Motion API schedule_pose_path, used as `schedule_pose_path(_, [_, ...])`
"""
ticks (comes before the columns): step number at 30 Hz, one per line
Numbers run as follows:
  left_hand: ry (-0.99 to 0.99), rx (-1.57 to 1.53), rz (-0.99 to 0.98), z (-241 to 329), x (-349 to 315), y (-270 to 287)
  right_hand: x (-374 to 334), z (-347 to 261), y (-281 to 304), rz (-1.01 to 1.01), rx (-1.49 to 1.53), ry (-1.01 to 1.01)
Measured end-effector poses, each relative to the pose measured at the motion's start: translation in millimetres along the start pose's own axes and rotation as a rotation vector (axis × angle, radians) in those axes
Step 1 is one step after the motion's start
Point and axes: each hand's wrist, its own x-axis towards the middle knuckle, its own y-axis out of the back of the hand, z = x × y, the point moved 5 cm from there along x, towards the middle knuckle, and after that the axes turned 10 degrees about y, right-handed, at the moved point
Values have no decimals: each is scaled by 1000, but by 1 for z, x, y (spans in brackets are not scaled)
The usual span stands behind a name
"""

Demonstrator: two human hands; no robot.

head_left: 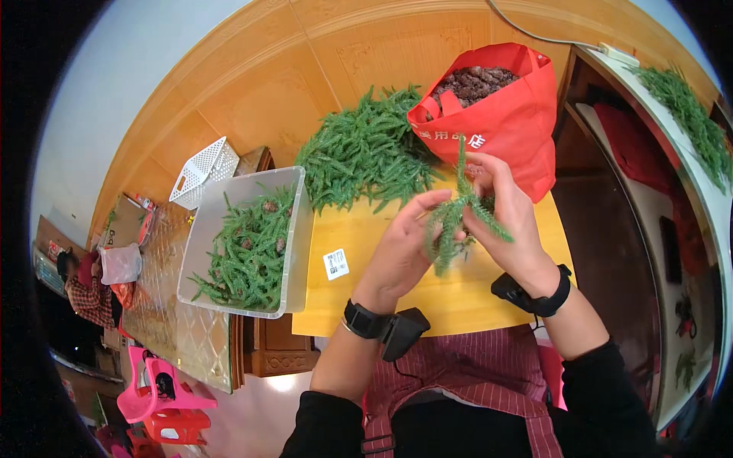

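A green artificial pine sprig point(460, 200) is between my hands above the yellow tabletop point(336, 301). On its left side my left hand point(405, 248) has its fingers closed about the lower needles. My right hand point(513, 221) grips it from the right, with thumb and fingers curled round the middle. Something small and brownish shows by the right fingertips, too covered to tell. Behind my hands lies a heap of similar green sprigs point(370, 149). The red bag point(508, 126), full of brown pine cones point(475, 82), stands at the back right.
To the left, a clear plastic bin point(299, 237) holds sprigs with pine cones on them. A white label point(336, 264) lies on the yellow top. Beyond are a white basket point(205, 172) and a glass-covered table point(202, 336). A cabinet point(611, 198) borders the right side. Another person point(90, 286) is far left.
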Motion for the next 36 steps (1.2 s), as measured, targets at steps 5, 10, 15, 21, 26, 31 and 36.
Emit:
schedule_pose_path(5, [2,-263,-80,-7,3,12,-11,23,-4,60,639,-314])
schedule_pose_path(10, [-70,-296,0,-17,10,21,-22,30,-11,83,1032,-516])
schedule_pose_path(15, [-77,-310,132,-16,8,21,-21,8,16,285,250,4])
schedule_pose_path(21, [-87,-234,119,-13,7,20,-15,-15,3,-107,-171,254])
schedule_pose_path(26, [6,-195,243,-20,5,20,-16,-7,0,-226,-106,229])
schedule_pose_path(31, [50,-167,172,-26,7,24,-15,4,-2,-261,109,158])
schedule_pose_path(36, [23,-58,156,-24,5,16,-22,17,-15,-432,404,-155])
